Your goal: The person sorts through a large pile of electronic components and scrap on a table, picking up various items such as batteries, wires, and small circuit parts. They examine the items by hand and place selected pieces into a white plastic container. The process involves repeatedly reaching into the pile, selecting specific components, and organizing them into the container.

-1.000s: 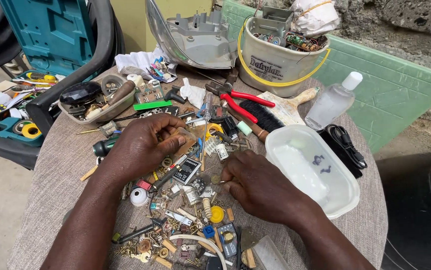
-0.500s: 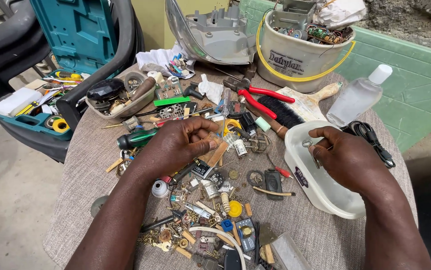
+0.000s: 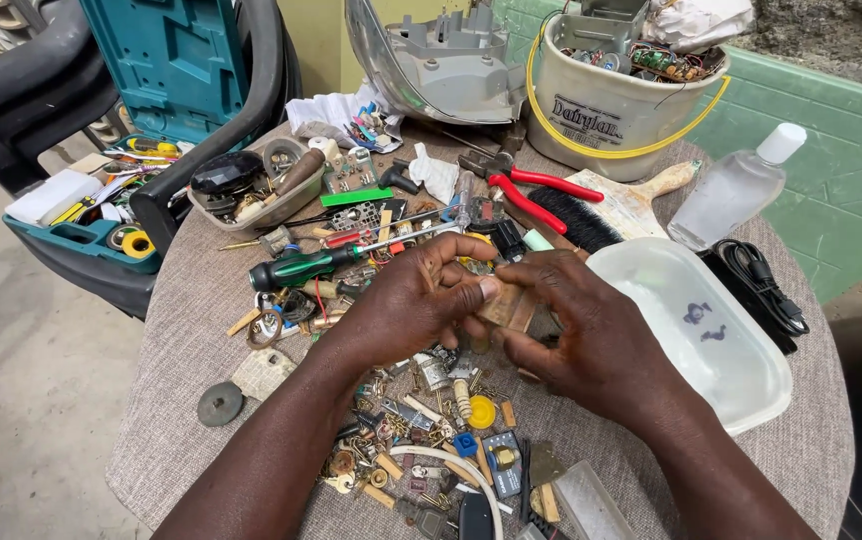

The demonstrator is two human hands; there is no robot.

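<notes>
Half a second back the right hand [image 3: 591, 340] hovered over the white plastic tray [image 3: 741, 370]; now we see it drawn in to the middle of the surface [image 3: 201, 290], meeting the left hand [image 3: 416, 300]. Left hand has barely shifted.

Between them: a small flat tan piece [image 3: 506, 305], woody or card-like. Left grip pinches it, thumb and fingers nearly closed on its edge. Right fingers curl round the far side, touching it; whether that grip truly clamps, we cannot tell.

Surface is coarse grey woven cloth, round. Under the hands lies a scatter of small brass and steel bits (screws, terminals, a yellow cap).

Just behind the left hand: green-handled screwdriver [image 3: 306, 267], glossy shaft. Further back, red-handled pliers [image 3: 536, 190], a black-bristled brush [image 3: 591, 215] with pale wooden handle, and a cream bucket [image 3: 611, 100] with yellow wire bail. Clear bottle [image 3: 736, 190], white cap, beside the tray.
</notes>
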